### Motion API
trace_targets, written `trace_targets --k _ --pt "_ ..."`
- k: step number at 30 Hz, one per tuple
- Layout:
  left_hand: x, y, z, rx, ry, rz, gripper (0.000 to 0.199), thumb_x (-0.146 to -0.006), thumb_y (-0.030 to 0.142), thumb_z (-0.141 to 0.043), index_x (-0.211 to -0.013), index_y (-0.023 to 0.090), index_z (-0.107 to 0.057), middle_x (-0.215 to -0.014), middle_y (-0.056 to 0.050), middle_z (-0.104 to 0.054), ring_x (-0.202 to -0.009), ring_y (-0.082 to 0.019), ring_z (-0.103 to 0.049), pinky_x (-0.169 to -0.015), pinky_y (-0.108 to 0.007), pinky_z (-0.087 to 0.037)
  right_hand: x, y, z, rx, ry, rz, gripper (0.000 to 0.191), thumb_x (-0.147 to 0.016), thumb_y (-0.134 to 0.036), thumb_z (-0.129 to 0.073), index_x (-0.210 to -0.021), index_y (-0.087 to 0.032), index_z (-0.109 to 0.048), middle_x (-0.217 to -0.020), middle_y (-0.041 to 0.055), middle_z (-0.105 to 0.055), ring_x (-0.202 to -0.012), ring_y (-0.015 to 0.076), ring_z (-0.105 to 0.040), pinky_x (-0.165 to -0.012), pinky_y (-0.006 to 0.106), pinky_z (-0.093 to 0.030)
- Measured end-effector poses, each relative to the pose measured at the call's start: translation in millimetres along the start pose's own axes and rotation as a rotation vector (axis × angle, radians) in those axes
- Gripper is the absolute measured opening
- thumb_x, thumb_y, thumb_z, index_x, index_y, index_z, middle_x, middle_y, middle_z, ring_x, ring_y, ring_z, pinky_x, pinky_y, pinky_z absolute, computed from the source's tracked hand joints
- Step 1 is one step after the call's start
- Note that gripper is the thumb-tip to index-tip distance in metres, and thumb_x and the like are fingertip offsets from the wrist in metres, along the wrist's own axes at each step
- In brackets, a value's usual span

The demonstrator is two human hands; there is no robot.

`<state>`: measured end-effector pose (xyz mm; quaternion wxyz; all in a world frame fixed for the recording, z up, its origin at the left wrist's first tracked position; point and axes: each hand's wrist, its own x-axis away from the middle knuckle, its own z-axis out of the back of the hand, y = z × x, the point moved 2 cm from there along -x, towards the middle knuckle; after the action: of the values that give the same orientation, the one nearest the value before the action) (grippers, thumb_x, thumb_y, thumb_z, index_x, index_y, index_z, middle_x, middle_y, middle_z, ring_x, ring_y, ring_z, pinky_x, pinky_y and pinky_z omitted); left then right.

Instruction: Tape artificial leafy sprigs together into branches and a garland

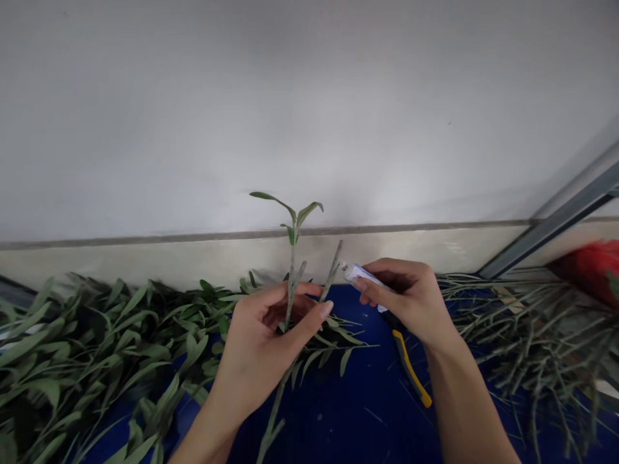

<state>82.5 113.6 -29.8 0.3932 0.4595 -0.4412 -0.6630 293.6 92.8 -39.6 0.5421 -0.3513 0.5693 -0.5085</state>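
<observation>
My left hand (271,341) is closed round a green-grey artificial branch (291,290) that stands nearly upright, with a few leaves at its top and its lower stem running down toward me. A bare side twig (331,274) of it sticks up past my left thumb and fingertips. My right hand (406,293) grips a small white and blue tube (365,277) between thumb and fingers. The tube's tip points left and is at the bare twig; whether they touch is hard to tell.
Pliers with yellow and black handles (411,370) lie on the blue surface (358,412) below my right hand. Leafy sprigs (120,341) are heaped at left, bare stems (541,348) at right. Behind stands a pale wall (309,116); a metal bar (556,219) slants beside a red item (590,267).
</observation>
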Motion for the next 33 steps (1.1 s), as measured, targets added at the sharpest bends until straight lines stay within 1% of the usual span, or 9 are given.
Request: trace_targets --k 7,11,18,20,24,27,30,31,33 --pt "-1 -1 0.3 0.026 0.008 0.013 0.011 -0.079 0.027 -0.083 -0.090 0.023 -0.079 -0.065 0.002 -0.071 -0.058 -0.010 -0.064 -0.057 -0.016 -0.054 2 -5 -2 -0.032 0.027 0.018 0.012 -0.082 -0.031 -0.082 -0.084 -0.019 -0.079 -0.061 0.0009 -0.071 -0.052 0.0113 -0.061 -0.051 0.023 -0.047" --pt "-1 0 -0.3 0.028 0.006 0.017 0.011 -0.079 0.028 -0.084 -0.088 0.023 -0.079 -0.064 0.002 -0.070 -0.058 -0.011 -0.064 -0.057 -0.016 -0.054 3 -5 -5 -0.038 0.005 0.019 0.015 -0.081 -0.033 -0.083 -0.083 -0.019 -0.079 -0.061 0.0014 -0.071 -0.054 0.0120 -0.061 -0.051 0.024 -0.046" --pt "-3 -2 1.7 0.036 0.031 0.028 0.014 -0.079 0.029 -0.084 -0.090 0.022 -0.079 -0.064 0.002 -0.071 -0.059 -0.012 -0.066 -0.058 -0.019 -0.056 -3 8 4 -0.015 0.006 -0.011 0.016 -0.080 -0.035 -0.084 -0.087 -0.020 -0.080 -0.063 0.0021 -0.072 -0.054 0.0130 -0.061 -0.050 0.026 -0.046" --pt "-5 -2 4.4 0.033 0.048 0.040 0.016 -0.079 0.029 -0.084 -0.091 0.021 -0.078 -0.066 0.001 -0.072 -0.059 -0.013 -0.067 -0.058 -0.020 -0.056 -6 14 8 -0.049 -0.002 -0.018 0.017 -0.080 -0.035 -0.084 -0.088 -0.021 -0.081 -0.065 0.0026 -0.073 -0.055 0.0144 -0.063 -0.052 0.027 -0.049" --pt "-8 0 12.1 0.057 0.120 0.072 0.017 -0.078 0.031 -0.085 -0.090 0.021 -0.078 -0.065 0.001 -0.072 -0.057 -0.013 -0.066 -0.057 -0.021 -0.056 -14 30 14 -0.144 -0.025 -0.050 0.019 -0.077 -0.034 -0.087 -0.090 -0.021 -0.082 -0.079 0.0060 -0.079 -0.070 0.0194 -0.070 -0.065 0.032 -0.055" --pt "-8 2 18.1 0.072 0.167 0.065 0.017 -0.077 0.031 -0.085 -0.089 0.021 -0.078 -0.063 0.001 -0.071 -0.056 -0.014 -0.066 -0.055 -0.023 -0.057 -19 44 18 -0.210 0.025 -0.085 0.019 -0.077 -0.035 -0.087 -0.092 -0.022 -0.083 -0.092 0.0078 -0.081 -0.086 0.0232 -0.074 -0.078 0.035 -0.057" --pt "-8 2 23.1 0.081 0.207 0.054 0.016 -0.076 0.032 -0.086 -0.088 0.024 -0.078 -0.063 0.001 -0.070 -0.057 -0.015 -0.066 -0.056 -0.024 -0.058 -21 55 23 -0.289 0.077 -0.071 0.021 -0.079 -0.034 -0.085 -0.098 -0.025 -0.083 -0.104 0.0070 -0.081 -0.103 0.0251 -0.073 -0.093 0.038 -0.056" --pt "-8 1 24.4 0.084 0.216 0.051 0.017 -0.076 0.033 -0.087 -0.088 0.025 -0.078 -0.063 0.001 -0.070 -0.057 -0.015 -0.066 -0.056 -0.024 -0.058 -22 57 25 -0.309 0.086 -0.059 0.022 -0.079 -0.035 -0.084 -0.099 -0.026 -0.082 -0.106 0.0070 -0.081 -0.106 0.0257 -0.073 -0.096 0.040 -0.055" --pt "-8 0 26.6 0.090 0.231 0.047 0.017 -0.076 0.034 -0.087 -0.088 0.026 -0.078 -0.065 0.001 -0.070 -0.057 -0.015 -0.066 -0.056 -0.024 -0.057 -23 62 29 -0.338 0.090 -0.046 0.023 -0.080 -0.037 -0.084 -0.099 -0.026 -0.082 -0.107 0.0075 -0.080 -0.107 0.0272 -0.073 -0.097 0.043 -0.056"
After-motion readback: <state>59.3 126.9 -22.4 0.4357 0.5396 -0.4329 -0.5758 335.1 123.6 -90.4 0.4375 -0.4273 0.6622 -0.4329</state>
